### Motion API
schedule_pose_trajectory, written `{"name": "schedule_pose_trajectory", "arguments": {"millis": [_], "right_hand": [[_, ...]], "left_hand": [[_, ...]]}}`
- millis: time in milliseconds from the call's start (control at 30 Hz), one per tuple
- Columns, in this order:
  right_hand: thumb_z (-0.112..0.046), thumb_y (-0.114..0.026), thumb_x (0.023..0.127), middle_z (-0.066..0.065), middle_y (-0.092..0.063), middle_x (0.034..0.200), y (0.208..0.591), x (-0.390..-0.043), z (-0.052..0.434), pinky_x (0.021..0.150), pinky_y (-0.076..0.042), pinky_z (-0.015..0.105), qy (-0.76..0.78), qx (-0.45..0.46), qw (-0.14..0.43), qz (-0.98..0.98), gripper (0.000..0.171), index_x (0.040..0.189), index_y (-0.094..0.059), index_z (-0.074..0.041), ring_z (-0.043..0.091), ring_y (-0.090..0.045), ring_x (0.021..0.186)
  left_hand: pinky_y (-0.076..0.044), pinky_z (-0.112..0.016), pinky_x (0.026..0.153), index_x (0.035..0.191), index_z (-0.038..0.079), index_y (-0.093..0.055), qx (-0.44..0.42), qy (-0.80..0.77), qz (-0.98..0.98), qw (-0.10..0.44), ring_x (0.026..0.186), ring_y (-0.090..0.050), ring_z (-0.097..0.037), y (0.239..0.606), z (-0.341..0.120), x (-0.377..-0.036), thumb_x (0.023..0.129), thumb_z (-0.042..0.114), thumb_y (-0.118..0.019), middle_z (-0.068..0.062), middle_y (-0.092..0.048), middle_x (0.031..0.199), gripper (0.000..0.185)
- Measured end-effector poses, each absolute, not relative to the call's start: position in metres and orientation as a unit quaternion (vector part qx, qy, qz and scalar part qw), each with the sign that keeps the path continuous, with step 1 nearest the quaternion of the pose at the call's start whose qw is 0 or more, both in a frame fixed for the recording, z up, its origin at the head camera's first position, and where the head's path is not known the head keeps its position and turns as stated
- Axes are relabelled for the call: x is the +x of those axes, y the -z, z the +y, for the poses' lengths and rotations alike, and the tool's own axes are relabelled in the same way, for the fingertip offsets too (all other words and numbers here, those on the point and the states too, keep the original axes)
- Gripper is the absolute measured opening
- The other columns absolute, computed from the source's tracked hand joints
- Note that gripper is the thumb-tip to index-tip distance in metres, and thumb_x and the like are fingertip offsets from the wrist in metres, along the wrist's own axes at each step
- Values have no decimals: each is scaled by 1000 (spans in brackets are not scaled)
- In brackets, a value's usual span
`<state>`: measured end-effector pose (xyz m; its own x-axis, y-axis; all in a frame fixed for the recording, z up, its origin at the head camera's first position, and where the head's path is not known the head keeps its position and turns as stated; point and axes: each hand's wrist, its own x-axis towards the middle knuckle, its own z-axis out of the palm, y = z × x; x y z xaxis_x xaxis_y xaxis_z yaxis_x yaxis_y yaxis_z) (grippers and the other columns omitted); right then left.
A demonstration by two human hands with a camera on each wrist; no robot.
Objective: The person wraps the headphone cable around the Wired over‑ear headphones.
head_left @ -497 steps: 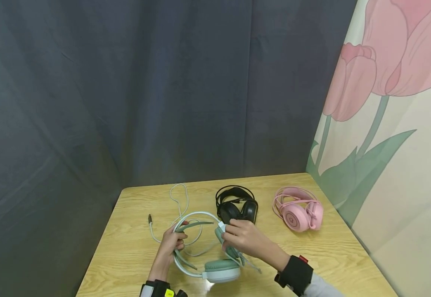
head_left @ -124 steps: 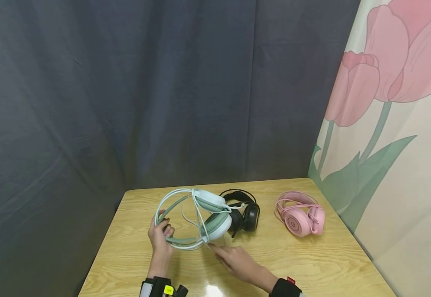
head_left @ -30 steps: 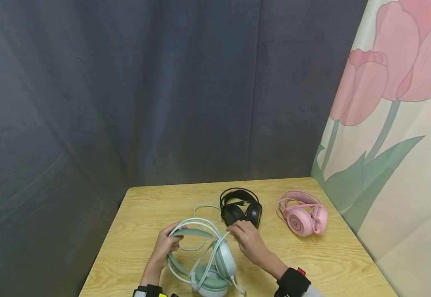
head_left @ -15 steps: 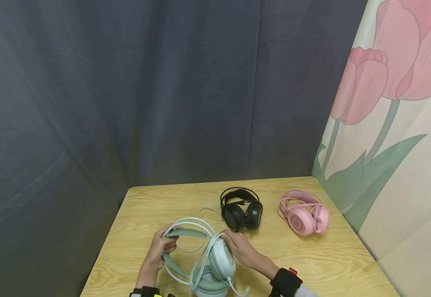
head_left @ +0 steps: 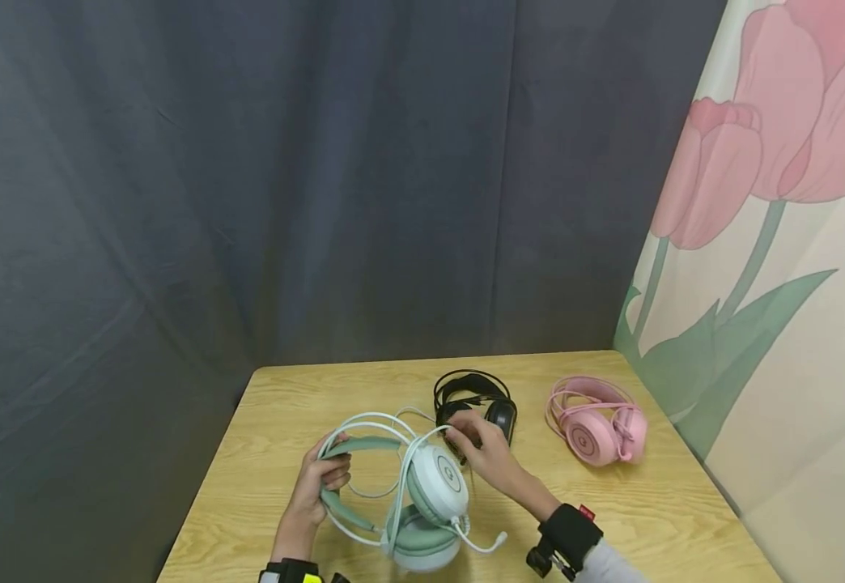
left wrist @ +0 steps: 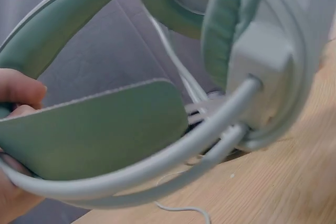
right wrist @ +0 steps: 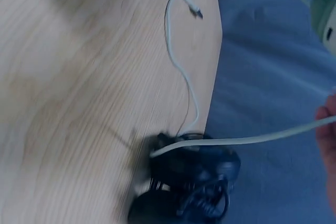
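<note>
The left hand [head_left: 318, 484] is curled round the padded band of the green headset [head_left: 411, 502], gripping it and propping it up on the worktop [head_left: 269, 421]; in the left wrist view the fingers [left wrist: 18, 90] close over the band's green padding. The headset stands between the two hands, its earcups toward the right one. The right hand [head_left: 482, 451] pinches the pale cable [right wrist: 247, 140] just past the upper earcup, drawing it taut; the cable's free end lies loose on the worktop beyond that hand, plug [right wrist: 196, 11] at the far tip. Several turns of cable appear to lie over the band and cups.

Judged from this, the step in hand is winding the cable round the headset, partly done. The next move calls for the right hand to carry the slack round the cups while the left keeps the frame steady, minding the black headset [head_left: 491, 405] just behind the right hand. A pink headset [head_left: 597, 421] sits well off to the right.
</note>
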<state>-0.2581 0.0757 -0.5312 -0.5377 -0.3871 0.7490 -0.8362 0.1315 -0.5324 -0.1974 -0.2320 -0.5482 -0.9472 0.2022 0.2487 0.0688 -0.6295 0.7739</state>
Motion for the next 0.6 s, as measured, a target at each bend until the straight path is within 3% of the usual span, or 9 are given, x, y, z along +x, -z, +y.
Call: {"name": "schedule_pose_trajectory", "arguments": {"millis": [133, 200, 300, 433, 600], "right_hand": [[28, -69, 67, 13, -63, 86, 525, -261, 82, 60, -49, 20, -486, 464, 314, -671, 39, 98, -61, 5, 21, -60, 66], [30, -69, 63, 15, -62, 88, 521, -261, 83, 62, -49, 21, -471, 479, 347, -654, 40, 94, -62, 5, 22, -59, 70], [25, -68, 71, 16, -62, 86, 521, -262, 81, 63, -49, 22, -466, 488, 375, -636, 29, 90, -64, 5, 24, -59, 71], [2, -66, 91, 14, -65, 84, 529, -261, 76, 62, -51, 21, -488, 476, 371, -631, 3, 92, -65, 5, 20, -63, 69], [-17, -58, 100, 13, -67, 88, 539, -257, 74, 70, -53, 18, -503, 455, 368, -636, 23, 100, -65, 5, 18, -66, 75]], "left_hand": [[-28, -12, 45, 109, 11, -68, 151, -899, 410, 39, 53, -20, -6, 547, -227, -199, 93, -15, -36, 7, -53, 76, 45], [-28, -12, 45, 110, 10, -68, 155, -899, 407, 42, 53, -19, -7, 546, -224, -200, 93, -15, -36, 7, -53, 75, 43], [-29, -12, 45, 110, 10, -67, 175, -900, 396, 52, 53, -20, -7, 544, -219, -202, 93, -16, -33, 6, -54, 76, 46], [-28, -12, 46, 110, 9, -68, 202, -915, 340, 76, 53, -19, -7, 539, -210, -206, 95, -16, -26, 5, -56, 78, 51], [-30, -11, 46, 110, 10, -66, 210, -928, 295, 92, 55, -15, -8, 532, -200, -209, 97, -14, -22, 6, -54, 77, 51]]}}
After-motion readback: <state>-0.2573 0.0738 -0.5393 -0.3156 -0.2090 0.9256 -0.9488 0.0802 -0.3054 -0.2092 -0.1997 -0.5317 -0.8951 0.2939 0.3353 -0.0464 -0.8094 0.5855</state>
